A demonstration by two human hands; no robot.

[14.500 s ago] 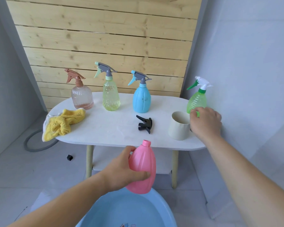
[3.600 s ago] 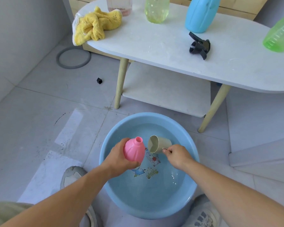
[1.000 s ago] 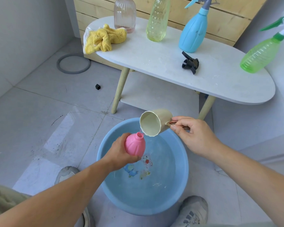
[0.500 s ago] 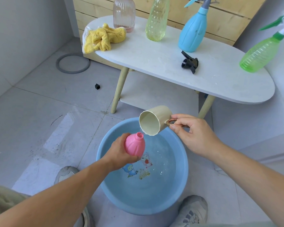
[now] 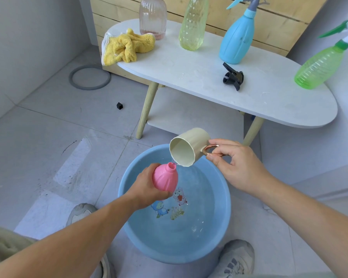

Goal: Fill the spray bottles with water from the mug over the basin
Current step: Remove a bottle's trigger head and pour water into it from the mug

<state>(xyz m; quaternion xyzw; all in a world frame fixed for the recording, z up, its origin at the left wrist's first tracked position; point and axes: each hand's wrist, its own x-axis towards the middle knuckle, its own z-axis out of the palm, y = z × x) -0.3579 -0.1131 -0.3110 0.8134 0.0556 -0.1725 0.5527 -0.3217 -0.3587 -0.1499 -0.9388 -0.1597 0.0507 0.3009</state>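
My left hand grips the open pink bottle upright over the blue basin, which holds water. My right hand pinches the gold handle of the cream mug, tipped on its side with its rim just above the bottle's neck. A thin stream of water runs from the rim to the neck. The bottle's black spray head lies on the white table.
On the table stand a clear pink bottle, a yellow-green bottle, a blue spray bottle and a green spray bottle, beside a yellow cloth. My shoes flank the basin. A grey ring lies on the floor.
The mug has tipped a little further and shifted slightly toward the bottle's neck. The pink bottle stays in place over the basin.
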